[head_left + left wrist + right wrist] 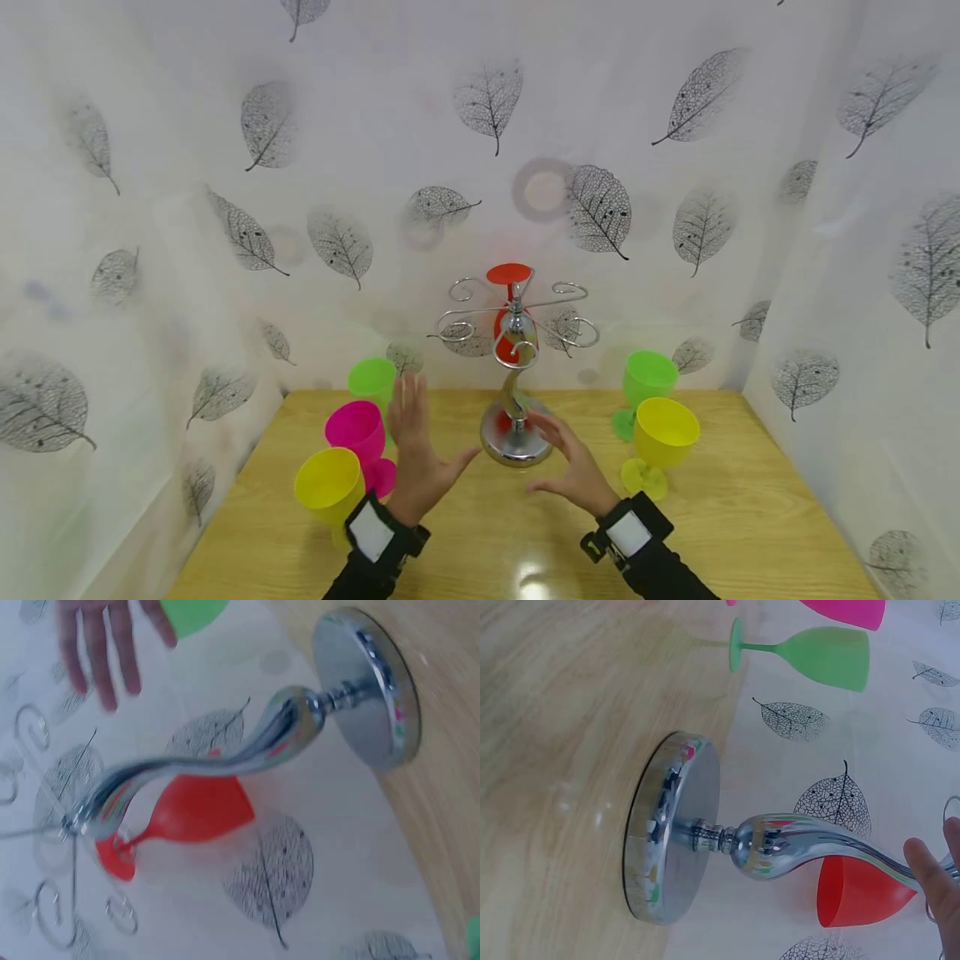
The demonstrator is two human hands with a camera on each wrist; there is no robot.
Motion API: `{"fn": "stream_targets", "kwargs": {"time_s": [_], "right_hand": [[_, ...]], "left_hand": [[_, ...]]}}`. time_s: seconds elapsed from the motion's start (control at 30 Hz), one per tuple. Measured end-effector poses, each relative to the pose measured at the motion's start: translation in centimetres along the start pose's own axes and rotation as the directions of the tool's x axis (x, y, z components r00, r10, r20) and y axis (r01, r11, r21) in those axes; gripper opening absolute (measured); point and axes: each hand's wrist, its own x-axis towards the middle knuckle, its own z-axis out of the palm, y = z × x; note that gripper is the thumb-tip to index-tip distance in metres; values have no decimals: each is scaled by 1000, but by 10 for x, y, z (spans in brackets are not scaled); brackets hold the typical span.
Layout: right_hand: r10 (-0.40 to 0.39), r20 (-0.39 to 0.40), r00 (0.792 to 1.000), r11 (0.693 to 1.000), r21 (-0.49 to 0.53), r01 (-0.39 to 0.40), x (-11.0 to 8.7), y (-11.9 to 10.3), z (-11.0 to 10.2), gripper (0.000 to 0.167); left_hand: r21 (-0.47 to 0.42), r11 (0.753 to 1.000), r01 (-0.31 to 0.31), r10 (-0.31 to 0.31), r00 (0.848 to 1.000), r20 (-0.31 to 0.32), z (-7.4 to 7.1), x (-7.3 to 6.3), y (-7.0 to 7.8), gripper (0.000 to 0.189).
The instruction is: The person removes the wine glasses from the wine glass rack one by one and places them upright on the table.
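Observation:
A chrome goblet stand (516, 433) with a round base, a wavy stem and several curled wire arms stands near the table's back edge. Upside down at its rear hangs a red goblet (509, 273), foot uppermost, partly hidden by the stem; its bowl shows in the left wrist view (202, 810). My left hand (415, 454) is raised left of the stand, fingers straight, thumb spread, holding nothing. Right of the stand, my right hand (573, 468) has fingers extended and an empty grasp. Its fingers (934, 881) overlap the stem in the right wrist view; contact cannot be told.
On the left stand a green goblet (372, 379), a pink goblet (355, 432) and a yellow goblet (330, 485). A green goblet (650, 377) and a yellow goblet (666, 433) stand on the right. Leaf-printed sheeting (390, 108) surrounds the wooden table (750, 517).

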Motion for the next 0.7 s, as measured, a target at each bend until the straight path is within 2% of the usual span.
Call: {"fn": "stream_targets", "kwargs": {"time_s": [0.1,0.2,0.27,0.33,0.4,0.47,0.53,0.6,0.67,0.7], "right_hand": [[11,-1,1000,1000,-16,-11,11,-5,-2,94],[19,-1,1000,1000,-20,-19,20,-13,-3,92],[22,6,1000,1000,-18,-22,24,-18,-4,90],[20,9,1000,1000,-5,-19,26,-18,-4,90],[11,9,1000,1000,5,-11,27,-17,-3,90],[14,7,1000,1000,7,-14,26,-17,-1,91],[39,8,999,999,2,-39,24,-16,-1,91],[74,13,997,997,-6,-74,22,-18,-1,90],[88,17,996,996,-17,-88,20,-19,-2,89],[87,18,996,996,-21,-87,19,-19,-3,88]], "left_hand": [[-64,998,1,-1,1000,-2,30,15,-7,95],[-125,992,3,-9,999,-51,50,35,-19,87],[-154,988,-10,-7,994,-112,57,52,-28,85],[-184,983,-14,-18,985,-170,56,72,-35,87],[-197,980,10,-46,983,-180,51,93,-41,91],[-196,979,55,-82,987,-135,43,114,-45,96],[-167,979,121,-128,991,-29,34,134,-48,101],[-105,983,151,-142,986,84,28,153,-50,102],[4,986,164,-162,966,203,26,173,-49,97],[63,985,159,-170,949,264,26,182,-48,94]]}}
